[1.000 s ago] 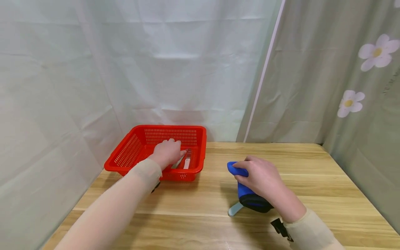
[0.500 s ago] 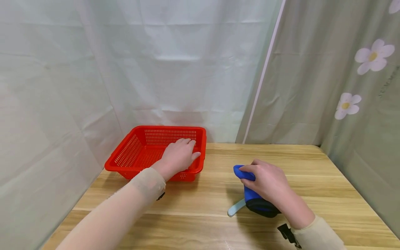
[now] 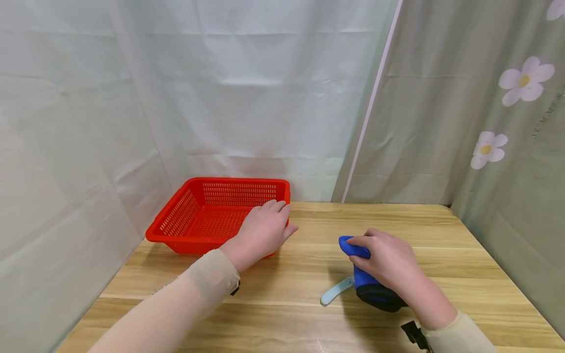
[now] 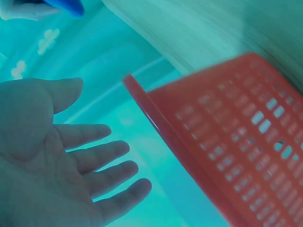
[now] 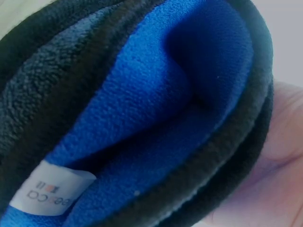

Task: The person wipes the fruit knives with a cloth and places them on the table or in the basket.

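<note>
My left hand (image 3: 263, 230), palm down, hovers by the right front corner of the red plastic basket (image 3: 176, 239). In the left wrist view its fingers are spread and relaxed, with the basket's rim (image 4: 180, 153) just beyond the fingertips. Thumb and fingers of my right hand (image 3: 390, 257) pinch the top of a folded blue cloth (image 3: 364, 277) with black edging. The right wrist view looks into the cloth's folds (image 5: 137, 85), where a white label (image 5: 49, 189) shows. A pale blue handle (image 3: 337, 290) sticks out from behind the cloth; its other end is hidden.
The wooden table (image 3: 309, 274) ends at a pale curtain (image 3: 247, 108) behind and on the left. A grey curtain with white flowers (image 3: 487, 149) hangs at the right. My left forearm (image 3: 172, 299) crosses the near left of the table.
My left hand has moved right, from inside the basket to its right front corner, and now covers where utensils showed. My right hand and the blue cloth have shifted right, exposing more handle.
</note>
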Tool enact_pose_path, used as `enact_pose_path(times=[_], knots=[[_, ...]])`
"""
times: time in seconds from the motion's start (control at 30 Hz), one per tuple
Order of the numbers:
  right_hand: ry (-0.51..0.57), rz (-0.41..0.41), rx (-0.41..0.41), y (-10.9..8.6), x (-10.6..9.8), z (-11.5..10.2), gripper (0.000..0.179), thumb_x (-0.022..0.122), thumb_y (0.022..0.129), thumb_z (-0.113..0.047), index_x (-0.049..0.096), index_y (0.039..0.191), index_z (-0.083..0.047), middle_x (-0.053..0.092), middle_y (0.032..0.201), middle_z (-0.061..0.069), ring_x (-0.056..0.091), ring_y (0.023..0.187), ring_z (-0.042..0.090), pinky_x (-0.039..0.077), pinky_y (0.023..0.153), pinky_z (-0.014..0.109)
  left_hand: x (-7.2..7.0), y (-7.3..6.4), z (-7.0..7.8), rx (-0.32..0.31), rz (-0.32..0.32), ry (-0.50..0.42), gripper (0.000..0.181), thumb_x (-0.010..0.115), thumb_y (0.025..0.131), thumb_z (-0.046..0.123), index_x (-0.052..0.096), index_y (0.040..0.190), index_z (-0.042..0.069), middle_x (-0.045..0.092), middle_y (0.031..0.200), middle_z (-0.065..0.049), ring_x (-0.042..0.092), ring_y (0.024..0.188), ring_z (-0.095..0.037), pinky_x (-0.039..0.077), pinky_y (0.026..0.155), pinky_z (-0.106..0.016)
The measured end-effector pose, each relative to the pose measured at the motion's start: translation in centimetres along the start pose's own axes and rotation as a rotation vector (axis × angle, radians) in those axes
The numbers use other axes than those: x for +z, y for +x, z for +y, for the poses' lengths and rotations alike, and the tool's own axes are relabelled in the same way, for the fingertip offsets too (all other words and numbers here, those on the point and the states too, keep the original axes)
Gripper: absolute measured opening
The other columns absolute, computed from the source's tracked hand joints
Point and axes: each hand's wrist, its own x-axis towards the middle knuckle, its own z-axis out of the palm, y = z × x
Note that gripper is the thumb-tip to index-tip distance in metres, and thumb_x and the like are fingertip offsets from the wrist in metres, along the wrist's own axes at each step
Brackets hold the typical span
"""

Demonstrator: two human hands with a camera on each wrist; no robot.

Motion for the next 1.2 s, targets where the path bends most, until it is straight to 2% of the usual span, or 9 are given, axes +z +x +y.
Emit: enact_pose_path(times=[0.2, 0.3, 0.53, 0.67, 0.77, 1.0, 1.1, 1.2], knots=[[-0.011, -0.021, 0.017, -0.6, -0.1, 0.7, 0.033, 0.094, 0.091, -0.030, 0.086, 0.121, -0.021, 0.072, 0.100, -0.001, 0.066, 0.079, 0.016, 0.055, 0.064, 0.039, 0.1, -0.7, 1.6, 0.073, 0.047, 0.008, 0.052, 0.073, 0.107, 0.044, 0.065, 0.140, 0.005, 0.067, 0.144, -0.013, 0.062, 0.136, -0.038, 0.057, 0.105, -0.052], [-0.016, -0.030, 0.025, -0.9, -0.1, 1.0, 0.033, 0.094, 0.091, -0.031, 0.086, 0.121, -0.021, 0.072, 0.101, -0.001, 0.067, 0.080, 0.017, 0.055, 0.065, 0.040, 0.2, -1.0, 2.3, 0.098, 0.060, 0.010, 0.052, 0.073, 0.107, 0.047, 0.065, 0.138, 0.006, 0.067, 0.143, -0.012, 0.062, 0.137, -0.037, 0.057, 0.105, -0.052], [-0.029, -0.033, 0.041, -1.4, 0.0, 2.0, 0.033, 0.094, 0.090, -0.031, 0.086, 0.120, -0.021, 0.073, 0.102, -0.001, 0.068, 0.081, 0.018, 0.055, 0.064, 0.042, 0.6, -1.7, 4.4, 0.136, 0.067, 0.059, 0.060, 0.070, 0.107, 0.054, 0.063, 0.148, 0.011, 0.062, 0.152, -0.011, 0.059, 0.141, -0.034, 0.052, 0.111, -0.050], [-0.032, -0.056, 0.060, -1.6, 0.0, 2.3, 0.034, 0.094, 0.090, -0.033, 0.086, 0.121, -0.021, 0.073, 0.102, -0.001, 0.069, 0.082, 0.019, 0.056, 0.065, 0.043, 0.7, -2.4, 5.8, 0.186, 0.066, 0.087, 0.062, 0.067, 0.108, 0.056, 0.062, 0.151, 0.012, 0.062, 0.152, -0.010, 0.058, 0.142, -0.032, 0.050, 0.114, -0.047], [-0.036, -0.060, 0.064, -1.8, 0.0, 2.5, 0.034, 0.094, 0.090, -0.034, 0.086, 0.120, -0.021, 0.073, 0.103, 0.000, 0.070, 0.084, 0.020, 0.057, 0.066, 0.045, 1.0, -2.8, 6.8, 0.206, 0.043, 0.087, 0.063, 0.065, 0.108, 0.057, 0.062, 0.154, 0.013, 0.061, 0.156, -0.010, 0.057, 0.145, -0.031, 0.049, 0.116, -0.048], [-0.043, -0.082, 0.085, -2.3, 0.0, 2.7, 0.036, 0.094, 0.090, -0.033, 0.086, 0.121, -0.019, 0.071, 0.099, -0.002, 0.067, 0.081, 0.017, 0.055, 0.065, 0.043, 2.1, -3.0, 8.6, 0.201, -0.050, 0.056, 0.065, 0.061, 0.109, 0.060, 0.059, 0.158, 0.017, 0.057, 0.162, -0.007, 0.054, 0.148, -0.030, 0.047, 0.118, -0.049], [-0.045, -0.091, 0.098, -2.4, 0.0, 2.8, 0.036, 0.094, 0.090, -0.034, 0.085, 0.122, -0.020, 0.072, 0.099, -0.001, 0.067, 0.081, 0.018, 0.055, 0.066, 0.043, 2.6, -3.0, 9.1, 0.203, -0.063, 0.052, 0.064, 0.060, 0.109, 0.061, 0.060, 0.157, 0.018, 0.059, 0.158, -0.005, 0.056, 0.146, -0.028, 0.049, 0.116, -0.048], [-0.048, -0.088, 0.103, -2.7, 0.1, 3.0, 0.035, 0.094, 0.090, -0.035, 0.086, 0.121, -0.021, 0.072, 0.100, -0.001, 0.067, 0.081, 0.017, 0.055, 0.066, 0.043, 3.1, -3.0, 9.7, 0.214, -0.069, 0.045, 0.060, 0.060, 0.109, 0.061, 0.062, 0.152, 0.018, 0.064, 0.148, -0.003, 0.061, 0.136, -0.026, 0.052, 0.110, -0.045]])
